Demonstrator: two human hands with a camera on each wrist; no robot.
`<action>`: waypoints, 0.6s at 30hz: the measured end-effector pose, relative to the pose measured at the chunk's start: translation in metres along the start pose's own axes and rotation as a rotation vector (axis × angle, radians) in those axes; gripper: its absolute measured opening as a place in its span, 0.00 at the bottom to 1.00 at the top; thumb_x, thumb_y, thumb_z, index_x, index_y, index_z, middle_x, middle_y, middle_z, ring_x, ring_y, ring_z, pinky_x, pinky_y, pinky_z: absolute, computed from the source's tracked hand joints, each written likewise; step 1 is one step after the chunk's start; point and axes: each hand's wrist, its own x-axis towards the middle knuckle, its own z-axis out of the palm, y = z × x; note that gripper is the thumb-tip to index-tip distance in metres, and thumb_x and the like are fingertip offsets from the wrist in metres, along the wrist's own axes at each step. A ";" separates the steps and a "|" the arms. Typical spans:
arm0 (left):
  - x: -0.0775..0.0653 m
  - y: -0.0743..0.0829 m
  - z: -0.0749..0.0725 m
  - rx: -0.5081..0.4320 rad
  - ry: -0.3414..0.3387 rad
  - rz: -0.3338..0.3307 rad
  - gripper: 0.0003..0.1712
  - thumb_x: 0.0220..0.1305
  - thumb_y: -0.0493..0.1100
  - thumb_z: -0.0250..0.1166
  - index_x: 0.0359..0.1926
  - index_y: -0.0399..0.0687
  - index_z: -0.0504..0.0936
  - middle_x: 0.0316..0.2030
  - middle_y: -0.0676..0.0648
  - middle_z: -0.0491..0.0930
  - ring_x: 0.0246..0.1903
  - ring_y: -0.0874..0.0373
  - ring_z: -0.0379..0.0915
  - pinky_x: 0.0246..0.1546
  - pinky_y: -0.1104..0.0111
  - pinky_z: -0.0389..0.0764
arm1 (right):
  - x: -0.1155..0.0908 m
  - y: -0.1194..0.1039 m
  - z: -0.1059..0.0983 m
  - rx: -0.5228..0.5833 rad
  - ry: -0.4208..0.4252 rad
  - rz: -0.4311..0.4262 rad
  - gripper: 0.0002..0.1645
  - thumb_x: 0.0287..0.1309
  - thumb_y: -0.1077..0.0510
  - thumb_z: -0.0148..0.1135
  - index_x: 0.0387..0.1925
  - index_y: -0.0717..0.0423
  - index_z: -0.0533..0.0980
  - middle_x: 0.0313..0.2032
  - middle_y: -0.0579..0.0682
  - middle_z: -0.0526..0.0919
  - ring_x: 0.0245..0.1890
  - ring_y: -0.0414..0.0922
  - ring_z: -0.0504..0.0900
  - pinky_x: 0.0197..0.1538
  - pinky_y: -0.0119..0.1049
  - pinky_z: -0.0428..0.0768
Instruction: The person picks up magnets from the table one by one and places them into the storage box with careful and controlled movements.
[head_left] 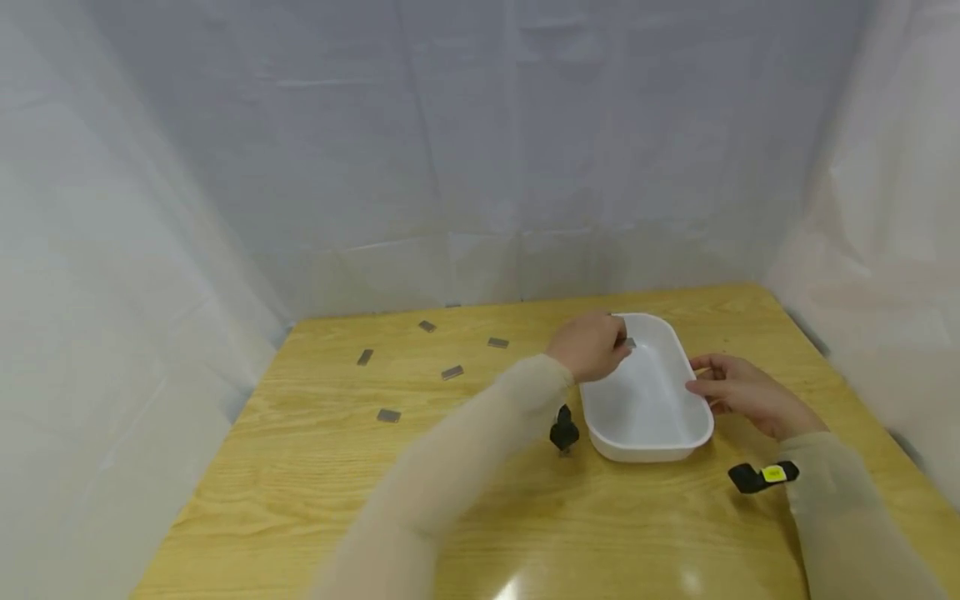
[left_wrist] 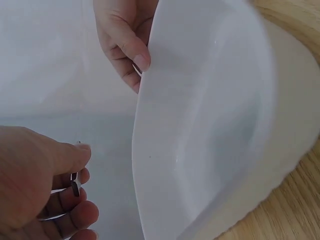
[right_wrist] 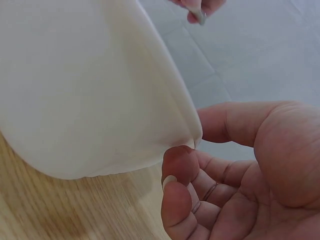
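Note:
A white rectangular basin [head_left: 647, 454] with rounded corners stands on the wooden table. Over its left rim reaches my left hand [head_left: 588, 348], pinching a small flat grey rectangular piece [head_left: 630, 342] between thumb and fingers. The left wrist view shows that thin, shiny-edged piece [left_wrist: 75, 185] edge-on, beside the basin wall. On the opposite side, my right hand [head_left: 742, 393] grips the basin's right rim, thumb on top and fingers below. Up close in the right wrist view, the fingertips [right_wrist: 181, 162] press against the basin's outer wall.
Several similar grey pieces lie scattered on the left half of the table, among them one near the front [head_left: 388, 416], one in the middle [head_left: 452, 372] and one at the back [head_left: 427, 326]. White sheeting [head_left: 480, 167] hangs behind the table and along both sides.

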 end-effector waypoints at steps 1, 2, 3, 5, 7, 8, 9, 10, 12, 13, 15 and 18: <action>0.005 0.002 0.001 -0.008 -0.009 -0.017 0.11 0.70 0.52 0.57 0.40 0.53 0.81 0.33 0.56 0.75 0.29 0.65 0.69 0.29 0.74 0.71 | 0.000 0.001 0.000 0.001 0.000 0.001 0.40 0.66 0.52 0.59 0.67 0.70 0.54 0.48 0.62 0.73 0.43 0.50 0.77 0.44 0.41 0.80; 0.009 0.004 0.002 -0.018 -0.015 -0.031 0.11 0.70 0.51 0.57 0.40 0.52 0.81 0.33 0.56 0.75 0.29 0.65 0.69 0.29 0.74 0.71 | 0.001 0.002 -0.001 0.003 -0.001 0.002 0.40 0.66 0.52 0.59 0.67 0.70 0.53 0.48 0.62 0.73 0.43 0.50 0.77 0.44 0.41 0.80; 0.014 0.006 0.003 -0.027 -0.021 -0.050 0.11 0.70 0.51 0.57 0.38 0.53 0.81 0.32 0.56 0.75 0.28 0.65 0.70 0.28 0.74 0.71 | 0.001 0.002 -0.001 0.004 -0.003 0.002 0.40 0.66 0.52 0.59 0.67 0.70 0.53 0.48 0.62 0.73 0.43 0.50 0.77 0.44 0.41 0.80; 0.023 0.009 0.006 -0.041 -0.032 -0.083 0.12 0.71 0.51 0.56 0.33 0.53 0.80 0.28 0.56 0.76 0.25 0.64 0.70 0.25 0.73 0.71 | 0.001 0.003 -0.003 0.001 -0.003 0.006 0.41 0.66 0.51 0.59 0.67 0.70 0.53 0.49 0.63 0.73 0.44 0.50 0.77 0.45 0.42 0.80; 0.032 0.010 0.011 -0.058 -0.037 -0.111 0.15 0.71 0.51 0.56 0.29 0.53 0.79 0.24 0.55 0.76 0.21 0.63 0.69 0.22 0.72 0.70 | 0.001 0.003 -0.003 -0.004 -0.003 0.006 0.41 0.66 0.50 0.59 0.68 0.69 0.53 0.50 0.63 0.72 0.44 0.50 0.77 0.45 0.42 0.80; 0.036 0.011 0.013 -0.066 -0.036 -0.124 0.16 0.71 0.51 0.55 0.27 0.53 0.79 0.23 0.55 0.76 0.20 0.63 0.68 0.21 0.72 0.70 | 0.001 0.003 -0.003 -0.006 -0.002 0.007 0.42 0.66 0.50 0.59 0.68 0.69 0.53 0.51 0.63 0.72 0.45 0.50 0.77 0.46 0.42 0.80; 0.040 0.011 0.016 -0.068 -0.034 -0.138 0.17 0.71 0.51 0.55 0.26 0.53 0.79 0.22 0.55 0.75 0.19 0.63 0.68 0.21 0.72 0.69 | 0.000 0.003 -0.003 -0.006 -0.002 0.007 0.42 0.66 0.49 0.59 0.68 0.69 0.52 0.51 0.63 0.72 0.45 0.50 0.77 0.46 0.42 0.80; 0.043 0.011 0.018 -0.073 -0.031 -0.150 0.17 0.71 0.51 0.55 0.25 0.53 0.79 0.21 0.55 0.75 0.19 0.63 0.68 0.21 0.72 0.69 | 0.000 0.002 -0.003 -0.005 -0.003 0.008 0.42 0.66 0.49 0.59 0.68 0.69 0.53 0.51 0.63 0.72 0.45 0.50 0.77 0.46 0.42 0.80; 0.048 0.013 0.022 -0.084 -0.024 -0.170 0.17 0.71 0.50 0.55 0.25 0.53 0.79 0.21 0.55 0.76 0.19 0.63 0.69 0.22 0.72 0.70 | -0.002 0.002 -0.003 0.000 -0.004 0.009 0.41 0.66 0.50 0.59 0.68 0.69 0.53 0.51 0.63 0.72 0.45 0.50 0.77 0.46 0.42 0.80; 0.050 0.014 0.023 -0.090 -0.022 -0.182 0.17 0.71 0.50 0.55 0.25 0.53 0.79 0.21 0.55 0.76 0.19 0.63 0.69 0.23 0.72 0.71 | -0.003 0.002 -0.002 0.003 -0.005 0.007 0.41 0.66 0.50 0.59 0.68 0.69 0.53 0.50 0.62 0.72 0.45 0.50 0.77 0.45 0.42 0.80; 0.055 0.015 0.026 -0.085 -0.017 -0.207 0.18 0.72 0.51 0.54 0.25 0.52 0.79 0.22 0.55 0.76 0.21 0.63 0.70 0.24 0.72 0.72 | -0.005 0.001 -0.002 0.015 -0.008 0.001 0.41 0.66 0.51 0.59 0.67 0.69 0.53 0.50 0.62 0.73 0.44 0.50 0.77 0.45 0.42 0.79; 0.061 0.018 0.033 -0.104 -0.013 -0.266 0.16 0.72 0.51 0.54 0.28 0.51 0.79 0.25 0.54 0.76 0.23 0.62 0.71 0.26 0.72 0.72 | -0.007 0.002 -0.002 0.029 -0.008 -0.010 0.40 0.66 0.52 0.59 0.67 0.70 0.53 0.49 0.62 0.73 0.43 0.50 0.78 0.45 0.42 0.79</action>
